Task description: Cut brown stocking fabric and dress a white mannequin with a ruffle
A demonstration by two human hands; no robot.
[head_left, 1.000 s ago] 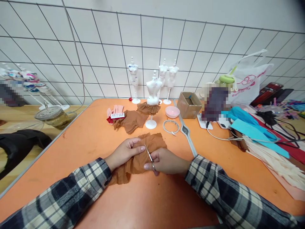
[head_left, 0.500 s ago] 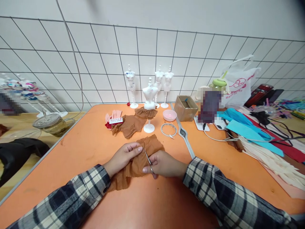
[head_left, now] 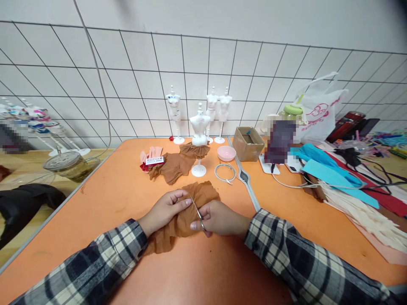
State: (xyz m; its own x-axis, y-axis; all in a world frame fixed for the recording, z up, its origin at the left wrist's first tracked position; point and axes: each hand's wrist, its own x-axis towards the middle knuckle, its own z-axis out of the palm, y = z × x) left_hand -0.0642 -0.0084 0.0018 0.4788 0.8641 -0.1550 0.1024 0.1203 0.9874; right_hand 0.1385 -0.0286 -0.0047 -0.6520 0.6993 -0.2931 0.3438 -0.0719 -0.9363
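A crumpled sheet of brown crepe paper [head_left: 185, 220] lies under and between my hands over the orange table [head_left: 127, 195]. My left hand [head_left: 168, 207] pinches the paper between thumb and fingers. My right hand [head_left: 216, 218] is closed on small metal scissors [head_left: 199, 213], whose tips point up and left toward my left thumb. Just beyond, a white mannequin [head_left: 199, 127] on a stand wears a brown ruffle at its waist. More brown paper [head_left: 173, 167] lies to the left of its base.
Behind are three more mannequins [head_left: 174, 112], a pink bowl [head_left: 226, 153], a cardboard box [head_left: 248, 144] and a silver wire ring [head_left: 225, 173]. On the right lie phones, cables, coloured paper strips [head_left: 337, 180] and a white bag [head_left: 321, 114]. A glass jar [head_left: 68, 165] stands at left.
The upper part of the brown paper between my hands has shifted and folded slightly. My left thumb has moved slightly right, nearer the scissor tips. My right hand is nearly still.
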